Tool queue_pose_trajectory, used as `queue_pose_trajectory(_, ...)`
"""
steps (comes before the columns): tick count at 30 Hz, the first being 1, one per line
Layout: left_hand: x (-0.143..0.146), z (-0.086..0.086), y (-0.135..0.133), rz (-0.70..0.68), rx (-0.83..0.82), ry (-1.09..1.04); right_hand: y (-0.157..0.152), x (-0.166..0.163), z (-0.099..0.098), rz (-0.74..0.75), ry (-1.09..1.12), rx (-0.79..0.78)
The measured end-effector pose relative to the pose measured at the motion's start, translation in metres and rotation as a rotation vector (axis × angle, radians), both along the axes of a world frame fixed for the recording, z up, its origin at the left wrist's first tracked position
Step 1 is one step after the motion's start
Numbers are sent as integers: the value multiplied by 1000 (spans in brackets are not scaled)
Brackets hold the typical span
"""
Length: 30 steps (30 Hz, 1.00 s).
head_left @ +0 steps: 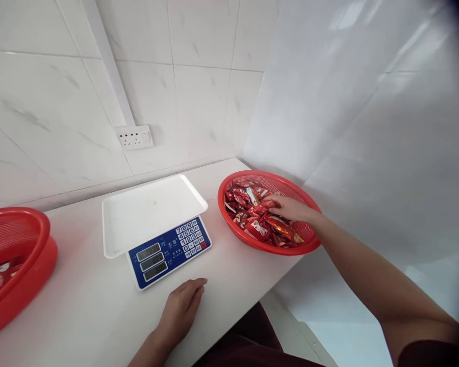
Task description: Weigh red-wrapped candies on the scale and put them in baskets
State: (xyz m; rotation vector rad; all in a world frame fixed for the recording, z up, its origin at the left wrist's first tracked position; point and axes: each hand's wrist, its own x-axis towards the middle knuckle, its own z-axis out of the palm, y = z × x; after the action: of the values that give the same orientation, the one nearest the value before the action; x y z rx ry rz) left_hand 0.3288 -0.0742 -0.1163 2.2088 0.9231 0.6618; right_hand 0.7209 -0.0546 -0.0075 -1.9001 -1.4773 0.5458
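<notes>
My right hand [288, 208] reaches into a red plastic basket [229, 232] at the right of the table. Its fingers are bent around a small red snack packet [266, 205] on top of the heap; the fingertips are partly hidden among the wrappers. Around it lie several shiny packets, mostly red, some with white or gold print. My left hand [181, 306] rests on the white tabletop in front of the scale, fingers together and loosely curled, with nothing visible in them. Near it stands a digital scale [172, 250] with a blue keypad panel and a bare white tray [153, 209].
Another red basket [42, 255], with red packets inside, stands at the left edge of view. Tiled walls close off the back and right. A power socket [134, 137] is on the back wall. The table's front edge runs diagonally below the right basket.
</notes>
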Motion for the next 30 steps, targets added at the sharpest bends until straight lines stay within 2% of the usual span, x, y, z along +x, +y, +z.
queue_pose_trajectory(5, -3, -1, 9, 108, -100, -34, 11, 3, 5, -38, 52, -25)
queue_pose_trajectory(9, -3, -4, 10, 122, -148, -43, 17, 5, 18, -97, 129, 19)
queue_pose_trajectory(12, -1, -3, 9, 106, -178, -30, 24, -6, 28, -145, 123, 32)
queue_pose_trajectory(14, 0, -2, 8, 93, -192, -27, 32, -23, 36, -135, 122, 45)
queue_pose_trajectory(17, 1, 0, 6, 81, -217, -23, 52, -63, 45, 18, 203, 43)
queue_pose_trajectory(20, 1, 4, 6, 72, -255, -19, 76, -113, 51, 202, 373, -44)
queue_pose_trajectory(24, 0, 8, 6, 60, -280, -8, 99, -163, 55, 321, 642, -96)
queue_pose_trajectory(25, 0, 9, 6, 57, -283, -5, 102, -166, 55, 349, 630, -83)
queue_pose_trajectory(27, -1, 9, 6, 46, -292, 1, 107, -157, 53, 382, 469, -39)
queue_pose_trajectory(30, -3, 6, 5, 20, -288, 8, 105, -112, 43, 264, 37, 23)
